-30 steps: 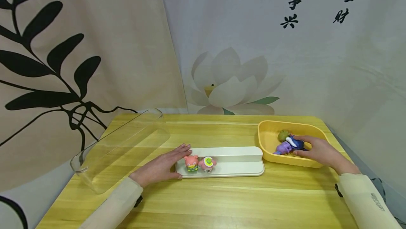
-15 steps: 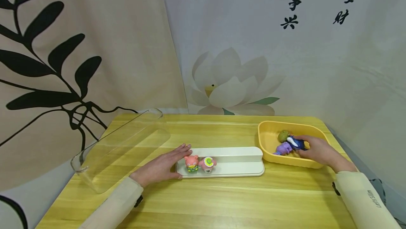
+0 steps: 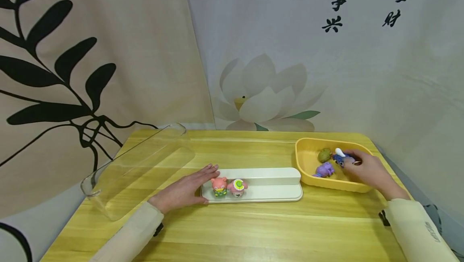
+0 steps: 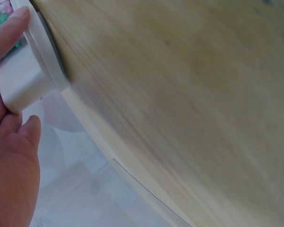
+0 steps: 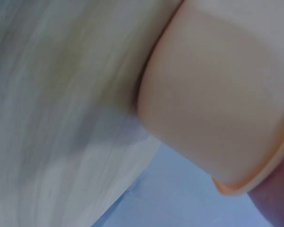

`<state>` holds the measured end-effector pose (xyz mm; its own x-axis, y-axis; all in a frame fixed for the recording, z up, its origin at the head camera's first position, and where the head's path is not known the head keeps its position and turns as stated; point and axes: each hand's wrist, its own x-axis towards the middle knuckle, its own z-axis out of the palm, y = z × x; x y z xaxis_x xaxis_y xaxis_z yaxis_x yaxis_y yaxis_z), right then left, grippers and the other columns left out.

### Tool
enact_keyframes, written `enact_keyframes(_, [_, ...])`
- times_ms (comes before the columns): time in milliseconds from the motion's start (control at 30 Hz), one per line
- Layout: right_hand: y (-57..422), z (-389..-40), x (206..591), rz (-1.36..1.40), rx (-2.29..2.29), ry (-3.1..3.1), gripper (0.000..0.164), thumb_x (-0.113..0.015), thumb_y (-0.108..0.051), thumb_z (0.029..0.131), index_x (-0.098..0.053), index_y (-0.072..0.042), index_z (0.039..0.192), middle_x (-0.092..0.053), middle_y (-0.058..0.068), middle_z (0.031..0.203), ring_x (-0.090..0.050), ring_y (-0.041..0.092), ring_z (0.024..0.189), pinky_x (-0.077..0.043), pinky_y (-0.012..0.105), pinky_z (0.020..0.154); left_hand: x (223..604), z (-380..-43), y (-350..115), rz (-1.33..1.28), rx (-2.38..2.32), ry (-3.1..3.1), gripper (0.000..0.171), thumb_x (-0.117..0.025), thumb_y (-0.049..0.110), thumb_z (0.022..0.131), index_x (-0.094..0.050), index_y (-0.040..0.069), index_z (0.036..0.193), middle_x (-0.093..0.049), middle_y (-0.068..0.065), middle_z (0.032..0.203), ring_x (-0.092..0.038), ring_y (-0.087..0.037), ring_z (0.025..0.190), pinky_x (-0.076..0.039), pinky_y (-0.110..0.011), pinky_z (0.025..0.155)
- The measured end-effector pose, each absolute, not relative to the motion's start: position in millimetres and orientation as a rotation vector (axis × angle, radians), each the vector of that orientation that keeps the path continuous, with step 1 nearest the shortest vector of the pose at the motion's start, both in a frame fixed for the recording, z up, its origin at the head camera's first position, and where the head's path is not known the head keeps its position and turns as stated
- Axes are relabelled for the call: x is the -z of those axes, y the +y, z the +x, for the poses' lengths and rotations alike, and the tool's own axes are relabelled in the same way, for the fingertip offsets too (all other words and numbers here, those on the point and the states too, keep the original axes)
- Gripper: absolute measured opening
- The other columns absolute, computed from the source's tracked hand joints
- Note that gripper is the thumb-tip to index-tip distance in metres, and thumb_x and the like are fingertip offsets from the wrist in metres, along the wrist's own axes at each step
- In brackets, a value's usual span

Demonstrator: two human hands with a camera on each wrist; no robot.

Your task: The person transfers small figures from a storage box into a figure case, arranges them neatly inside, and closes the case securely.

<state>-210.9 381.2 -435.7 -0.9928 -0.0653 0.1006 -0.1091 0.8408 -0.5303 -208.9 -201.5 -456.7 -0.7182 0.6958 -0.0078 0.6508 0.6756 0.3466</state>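
- Gripping the left end of the white tray (image 3: pixel 273 193) between thumb and fingers: left hand (image 3: pixel 185 190).
- Two pink figures (image 3: pixel 237 188) standing side by side toward that end.
- Clear cover (image 3: pixel 145 169) slantwise on the counter (image 3: pixel 253 229), left of the tray.
- Right hand (image 3: pixel 372 173) reaching into the yellow basket (image 3: pixel 333 184), fingers pinching a blue figure (image 3: pixel 340 158); purple figure (image 3: pixel 324 169), green figure (image 3: pixel 324 155) near it.
- Lotus-printed cloth (image 3: pixel 362 84) behind.

In the head view the left arm (image 3: pixel 129 233) slants up from the lower left to the left hand (image 3: pixel 186 189) near centre, thumb spread from fingers. The right arm (image 3: pixel 418 227) rises from the lower right, the right hand (image 3: pixel 371 173) pinching (the blurred lower-right patch in the right wrist view is probably it too).
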Motion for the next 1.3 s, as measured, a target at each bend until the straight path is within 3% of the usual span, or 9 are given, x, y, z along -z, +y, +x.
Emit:
enact_keyframes(100, [381.0, -208.7, 432.2, 0.158, -0.885, -2.89, 0.048, -0.057, -0.03, 0.104, -0.059, 0.004, 0.139, -0.068, 0.029, 0.118, -0.068, 0.034, 0.095, -0.053, 0.029, 0.067, 457.3, -209.2, -201.9, 1.109, -0.487, 2.748, 0.092, -0.084, 0.032, 0.087, -0.035, 0.02, 0.163, -0.015, 0.004, 0.173, -0.019, -0.02, 0.157, -0.035, -0.045, 0.121])
enact_keyframes(167, [379.9, -206.2, 428.2, 0.163, -0.911, -2.868, 0.05, -0.057, -0.033, 0.106, -0.059, 0.004, 0.139, -0.068, 0.028, 0.119, -0.068, 0.03, 0.097, -0.053, 0.025, 0.067, 457.5, -209.5, -202.0, 1.109, -0.48, 2.751, 0.092, -0.084, 0.033, 0.087, -0.034, 0.02, 0.163, -0.015, 0.003, 0.173, -0.019, -0.02, 0.157, -0.036, -0.045, 0.121])
enact_keyframes(367, [374.5, -197.6, 415.5, 0.149, -1.028, -2.803, 0.052, -0.057, -0.039, 0.107, -0.059, 0.0, 0.141, -0.066, 0.024, 0.124, -0.054, -0.011, 0.093, -0.05, 0.014, 0.07, 458.1, -210.0, -202.0, 1.124, -0.479, 2.755, 0.092, -0.085, 0.033, 0.087, -0.035, 0.019, 0.163, -0.015, 0.002, 0.173, -0.02, -0.021, 0.157, -0.037, -0.046, 0.12])
enact_keyframes(433, [371.7, -195.8, 412.8, 0.156, -1.078, -2.785, 0.05, -0.057, -0.04, 0.107, -0.059, -0.002, 0.14, -0.065, 0.023, 0.125, -0.052, -0.016, 0.094, -0.049, 0.011, 0.072, 458.5, -209.8, -202.2, 1.127, -0.482, 2.755, 0.093, -0.085, 0.032, 0.086, -0.035, 0.019, 0.163, -0.015, 0.003, 0.173, -0.02, -0.021, 0.157, -0.037, -0.046, 0.12])
enact_keyframes(833, [330.8, -178.2, 387.7, 0.313, -1.206, -2.704, 0.039, -0.06, -0.027, 0.107, -0.065, -0.005, 0.138, -0.066, 0.011, 0.125, -0.061, -0.005, 0.097, -0.052, 0.012, 0.077, 458.1, -209.2, -202.7, 1.123, -0.489, 2.752, 0.092, -0.084, 0.033, 0.087, -0.035, 0.019, 0.163, -0.016, 0.002, 0.173, -0.02, -0.02, 0.157, -0.037, -0.046, 0.12])
enact_keyframes(1067, [303.7, -174.0, 379.0, 0.477, -1.292, -2.622, 0.029, -0.063, -0.016, 0.105, -0.07, -0.006, 0.131, -0.072, -0.006, 0.113, -0.068, 0.006, 0.092, -0.056, 0.016, 0.077, 458.1, -209.5, -202.6, 1.111, -0.51, 2.746, 0.092, -0.085, 0.032, 0.087, -0.034, 0.021, 0.163, -0.014, 0.005, 0.173, -0.019, -0.018, 0.157, -0.036, -0.045, 0.12])
enact_keyframes(1300, [277.1, -170.2, 376.0, 0.625, -1.512, -2.603, 0.026, -0.059, -0.01, 0.106, -0.068, 0.0, 0.128, -0.072, 0.006, 0.106, -0.071, 0.019, 0.083, -0.064, 0.031, 0.069, 458.3, -209.6, -202.1, 1.122, -0.523, 2.739, 0.092, -0.084, 0.031, 0.087, -0.034, 0.02, 0.163, -0.015, 0.004, 0.173, -0.018, -0.018, 0.157, -0.035, -0.045, 0.121])
